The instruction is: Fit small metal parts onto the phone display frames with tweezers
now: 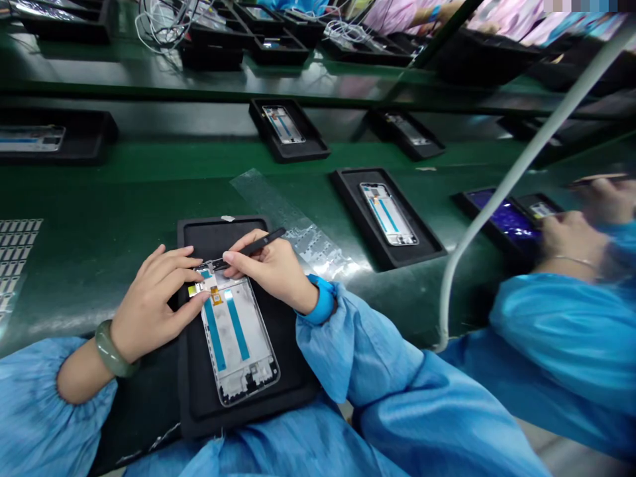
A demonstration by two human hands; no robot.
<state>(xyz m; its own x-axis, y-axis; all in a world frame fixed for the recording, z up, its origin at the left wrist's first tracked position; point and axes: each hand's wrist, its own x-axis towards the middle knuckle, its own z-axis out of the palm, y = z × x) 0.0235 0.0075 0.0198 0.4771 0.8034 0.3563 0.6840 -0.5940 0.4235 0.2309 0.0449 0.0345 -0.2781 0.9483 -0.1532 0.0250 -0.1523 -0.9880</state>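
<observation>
A silver phone frame (233, 331) with two blue strips lies face-up in a black foam tray (196, 417) in front of me. My left hand (161, 291) is at the frame's upper left, its thumb and fingertips on the edge and the fingers partly spread. A small part with a yellow-green tab (193, 291) shows between thumb and index finger. An orange flex cable (216, 296) lies near the thumb tip. In my right hand (271, 265) black tweezers (263, 242) are pinched, their tip down at the top of the frame, where the fingers partly hide it.
A clear plastic strip (293, 222) lies behind my tray. To the right stands another black tray (417, 250) with a phone frame; more trays line the green bench. A white curved tube (457, 255) crosses the right side, with a co-worker's hands (571, 242) beyond. A label sheet (17, 255) is left.
</observation>
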